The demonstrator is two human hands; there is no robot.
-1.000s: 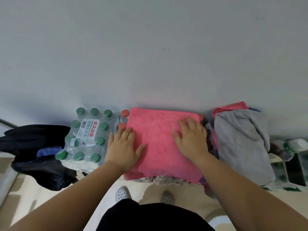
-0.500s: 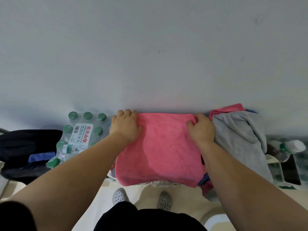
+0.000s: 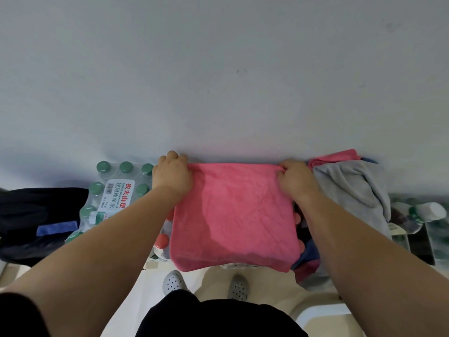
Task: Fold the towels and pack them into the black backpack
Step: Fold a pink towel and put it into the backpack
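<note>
Pink towel (image 3: 233, 215) lies part-folded on clutter by the wall (image 3: 218, 81), between the water pack (image 3: 114, 195) and a grey towel (image 3: 349, 188); its near edge overhangs toward the floor. My left hand (image 3: 172, 176) and right hand (image 3: 295, 178) each pinch a far corner, fingers (image 3: 289, 164) curled over the hem. The risk, as I judge it: what shows beneath looks like lumpy bottles, so drawing the far edge over could skew the layers or drag the whole thing off the front. The backpack (image 3: 29, 215) slumps at far left, well apart; I cannot tell whether it is open or what it holds. The water pack holds green-capped bottles.
</note>
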